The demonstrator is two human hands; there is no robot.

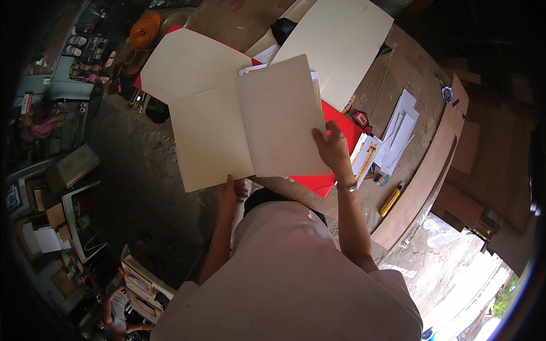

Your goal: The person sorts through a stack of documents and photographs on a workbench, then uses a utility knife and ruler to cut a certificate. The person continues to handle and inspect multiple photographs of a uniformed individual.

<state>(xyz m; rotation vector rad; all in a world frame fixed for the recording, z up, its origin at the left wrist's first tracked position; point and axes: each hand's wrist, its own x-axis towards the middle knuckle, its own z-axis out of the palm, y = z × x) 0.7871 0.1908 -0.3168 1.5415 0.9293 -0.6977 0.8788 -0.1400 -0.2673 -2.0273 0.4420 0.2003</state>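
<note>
A cream card folder [213, 136] lies spread open in front of me, with a crease down its middle. My left hand [228, 193] is closed on its lower left edge, with the thumb on top and the other fingers underneath. My right hand [334, 149] grips the right edge of the folder's right leaf, the thumb resting on its face. Beneath that leaf, a red sheet [343, 124] sticks out on the right. Farther off lie a large cream sheet [196, 61] on the left and another pale sheet [335, 48] on the right.
On the wooden table [364, 196] are white paper strips [400, 133] and a yellow box cutter [391, 201] at the right. An orange roll [144, 30] sits at the far left. Shelves with shoes [77, 45] and another person [116, 307] show on the left.
</note>
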